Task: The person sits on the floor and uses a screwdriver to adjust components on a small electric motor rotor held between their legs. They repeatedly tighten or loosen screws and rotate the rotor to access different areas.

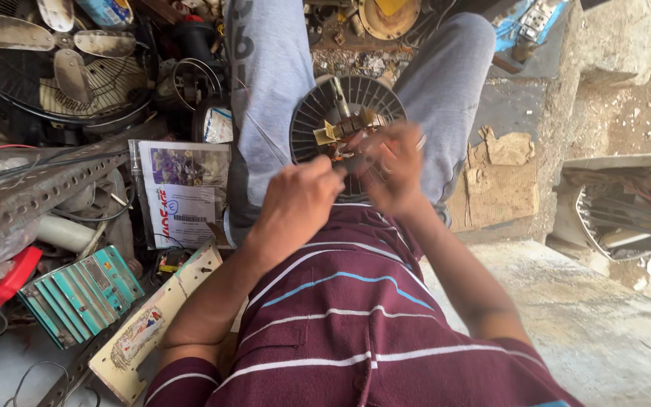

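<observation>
Widest first: a person sits on a concrete floor point(604, 332) with knees up in grey trousers point(265, 83), junk piled all along the left. There is a table fan with metal blades point(54, 53) at top left, a perforated metal bar point(32, 188) below it, a teal finned casing point(80, 298), a printed plastic packet point(182, 192) and a torn piece of cardboard point(495, 181) off to the right.

Between the knees sits the round black fan motor housing point(314, 120), ribbed like a wheel, resting against the lap. On its face is a brass-coloured bracket point(344, 124) with a shaft sticking up.

Both hands are on it. The left hand point(295, 203) is curled tight, seemingly around a small dark tool or part at the housing's lower edge; blur hides exactly what. The right hand point(389, 169) is blurred too, fingers bunched over the bracket, so I cannot tell whether it grips anything.

My read: this is mid-work on the fitting at the motor's centre. The next move calls for the housing held steady against the lap while the fingers work that small fitting precisely.
</observation>
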